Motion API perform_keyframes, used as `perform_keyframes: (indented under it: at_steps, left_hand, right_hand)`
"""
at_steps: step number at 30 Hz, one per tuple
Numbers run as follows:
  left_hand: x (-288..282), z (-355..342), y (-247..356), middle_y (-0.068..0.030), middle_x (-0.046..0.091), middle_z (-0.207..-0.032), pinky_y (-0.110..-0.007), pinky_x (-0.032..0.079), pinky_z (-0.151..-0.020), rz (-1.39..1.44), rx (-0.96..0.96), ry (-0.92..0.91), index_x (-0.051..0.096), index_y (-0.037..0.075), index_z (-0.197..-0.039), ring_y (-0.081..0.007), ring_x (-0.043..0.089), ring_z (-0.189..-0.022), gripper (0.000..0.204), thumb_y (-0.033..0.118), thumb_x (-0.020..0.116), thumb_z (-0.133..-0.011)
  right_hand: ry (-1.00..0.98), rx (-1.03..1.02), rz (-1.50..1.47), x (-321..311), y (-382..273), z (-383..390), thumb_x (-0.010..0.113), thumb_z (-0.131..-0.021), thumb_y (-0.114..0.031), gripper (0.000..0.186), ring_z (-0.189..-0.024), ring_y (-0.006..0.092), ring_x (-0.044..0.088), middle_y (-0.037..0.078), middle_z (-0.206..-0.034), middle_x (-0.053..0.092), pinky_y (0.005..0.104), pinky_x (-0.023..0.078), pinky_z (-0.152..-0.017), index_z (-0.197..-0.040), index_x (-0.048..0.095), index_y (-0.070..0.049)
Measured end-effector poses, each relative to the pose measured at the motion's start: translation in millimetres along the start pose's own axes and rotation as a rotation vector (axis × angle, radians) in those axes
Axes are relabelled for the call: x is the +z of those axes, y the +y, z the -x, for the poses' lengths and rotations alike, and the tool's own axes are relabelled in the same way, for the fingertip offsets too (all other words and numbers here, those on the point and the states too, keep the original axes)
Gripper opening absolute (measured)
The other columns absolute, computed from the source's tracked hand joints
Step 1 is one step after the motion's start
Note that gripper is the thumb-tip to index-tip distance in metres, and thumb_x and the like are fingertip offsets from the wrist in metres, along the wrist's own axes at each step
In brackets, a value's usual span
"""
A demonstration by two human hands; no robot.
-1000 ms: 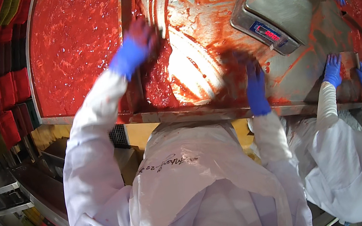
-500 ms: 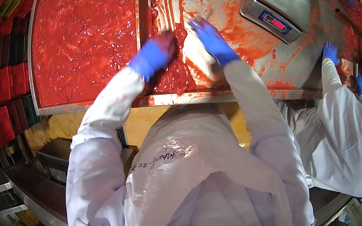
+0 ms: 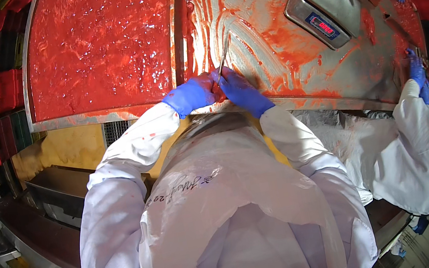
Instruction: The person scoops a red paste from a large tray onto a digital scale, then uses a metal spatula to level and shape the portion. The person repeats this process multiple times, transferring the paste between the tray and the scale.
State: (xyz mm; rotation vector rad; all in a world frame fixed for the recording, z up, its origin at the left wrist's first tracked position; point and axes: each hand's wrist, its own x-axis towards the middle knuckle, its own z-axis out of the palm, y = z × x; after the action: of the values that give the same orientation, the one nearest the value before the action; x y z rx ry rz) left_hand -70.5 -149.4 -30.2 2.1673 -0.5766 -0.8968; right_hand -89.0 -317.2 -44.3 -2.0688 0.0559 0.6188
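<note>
My left hand (image 3: 191, 96), in a blue glove with red-stained fingers, is closed at the near edge of the metal table. What its fingers grip is mostly hidden; a bit of wet red matter shows between the hands. Close beside it, my right hand (image 3: 241, 92), also blue-gloved, is shut on a thin metal tool (image 3: 224, 51). The tool looks like a narrow blade and points up and away; its lower end is covered by the fingers. Beyond the hands, the metal work surface (image 3: 257, 64) is smeared red with streaks wiped through it.
On the left lies a shallow metal tray (image 3: 57, 124) filled with wet red pulp (image 3: 98, 51). A metal scale (image 3: 324, 8) with a lit display stands at the right. Co-workers' gloved hands (image 3: 416, 69) are farther right, and stacked crates (image 3: 6, 95) line the left.
Both hands have drawn back toward the near edge and come together. The thin metal tool now shows in my right hand, which was flat before. Another person's arms have appeared at the far right.
</note>
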Motion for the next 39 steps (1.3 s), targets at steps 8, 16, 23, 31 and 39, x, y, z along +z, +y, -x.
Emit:
perform_keyframes:
  at_steps: [8, 16, 23, 31, 39]
  left_hand:
    - [-45.5, 24.1, -20.7, -0.0111, 0.063, -0.099, -0.029, 0.049, -0.078, 0.75, -0.259, 0.089, 0.041, 0.003, -0.129, -0.0193, 0.061, -0.091, 0.053, 0.017, 0.062, -0.082]
    - [-202.8, 70.9, -127.2, -0.0125, 0.056, -0.118, -0.033, 0.042, -0.093, -0.096, -0.216, 0.912, 0.051, 0.002, -0.123, -0.0216, 0.053, -0.11, 0.043, 0.022, 0.061, -0.087]
    - [-125.2, -29.3, -10.2, -0.0108, 0.055, -0.12, -0.032, 0.039, -0.098, 0.121, 0.179, 0.725, 0.052, 0.004, -0.122, -0.0213, 0.051, -0.116, 0.033, 0.015, 0.054, -0.091]
    - [-64.9, -76.9, -2.7, -0.0206, 0.058, -0.095, -0.047, 0.05, -0.075, -0.642, -0.113, 0.276, 0.058, 0.001, -0.094, -0.0385, 0.06, -0.086, 0.021, 0.018, 0.053, -0.084]
    - [-6.8, 7.3, 13.6, -0.0234, 0.051, -0.114, -0.045, 0.048, -0.081, -0.151, -0.186, -0.01, 0.046, 0.007, -0.125, -0.0408, 0.058, -0.097, 0.046, 0.02, 0.06, -0.082]
  right_hand:
    - [-0.451, 0.279, -0.956, -16.5, -57.4, -37.4, 0.021, -0.095, -0.058, 0.069, -0.082, 0.0262, 0.066, 0.012, -0.098, 0.067, 0.036, 0.054, -0.077, -0.12, 0.055, -0.004]
    - [-0.07, -0.411, -0.541, -17.3, -155.7, -113.8, 0.039, -0.093, -0.053, 0.059, -0.108, 0.0219, 0.055, 0.012, -0.12, 0.055, 0.0338, 0.042, -0.093, -0.122, 0.05, -0.003]
    - [0.271, -0.207, -0.462, -140.9, 15.6, -100.5, 0.053, -0.09, -0.045, 0.051, -0.105, 0.0186, 0.053, 0.01, -0.109, 0.061, 0.0313, 0.038, -0.095, -0.118, 0.058, -0.002]
    - [0.26, -0.318, -0.969, -127.3, 48.8, -185.9, 0.049, -0.093, -0.037, 0.039, -0.097, 0.016, 0.059, 0.009, -0.104, 0.064, 0.0304, 0.043, -0.091, -0.106, 0.062, -0.002]
    - [-0.592, 0.062, -1.078, -3.1, 55.4, -54.3, 0.039, -0.098, -0.039, 0.041, -0.106, 0.0173, 0.054, 0.008, -0.111, 0.059, 0.0295, 0.036, -0.1, -0.109, 0.056, -0.004]
